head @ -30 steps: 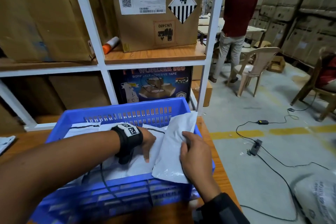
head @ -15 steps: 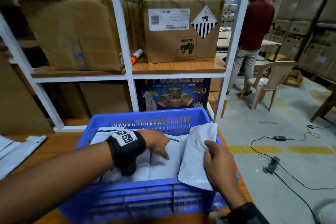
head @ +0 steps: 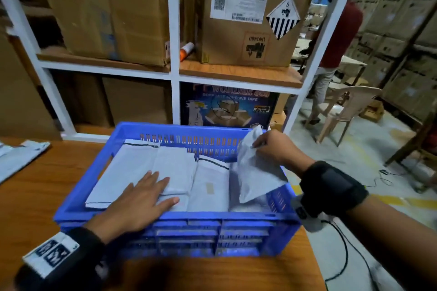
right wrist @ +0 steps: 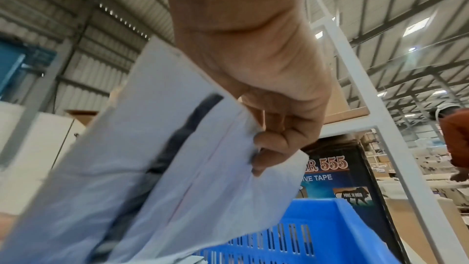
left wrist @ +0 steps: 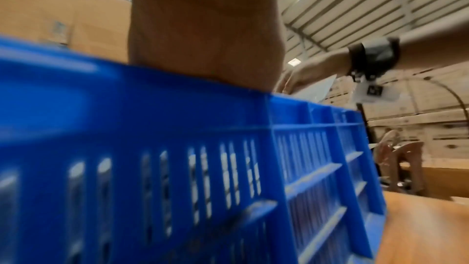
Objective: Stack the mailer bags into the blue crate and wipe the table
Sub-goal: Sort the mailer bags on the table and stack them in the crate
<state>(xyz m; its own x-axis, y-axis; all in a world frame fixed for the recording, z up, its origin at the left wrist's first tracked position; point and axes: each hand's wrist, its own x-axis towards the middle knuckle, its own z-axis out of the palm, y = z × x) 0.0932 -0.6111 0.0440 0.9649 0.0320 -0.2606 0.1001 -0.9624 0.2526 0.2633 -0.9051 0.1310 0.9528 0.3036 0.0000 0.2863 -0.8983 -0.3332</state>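
Blue plastic, slotted along its walls: the rectangular crate (head: 179, 221) sits on the brown wooden tabletop (head: 45, 186) in front of me, and flat white plastic mailer bags (head: 208, 186) lie side by side across its floor. My left hand (head: 134, 205) reaches over the near rim, its grip loose, fingers straight and spread, palm resting on the bags at the left of the crate. My right hand (head: 275, 146) is over the far right corner, its grip pinched on the top edge of one more white mailer bag (head: 255, 172), which hangs tilted with its lower end down inside the crate against the right wall. In the right wrist view the thumb and curled fingertips (right wrist: 266, 148) clamp a fold of that bag, and a dark strip runs along its flap. More white mailer bags (head: 21, 158) lie on the tabletop at the far left, well apart from the crate. Behind the crate stands a white metal shelf rack (head: 173, 54) carrying brown cardboard boxes (head: 246, 30) and a dark printed box of adhesive tape (head: 227, 106).
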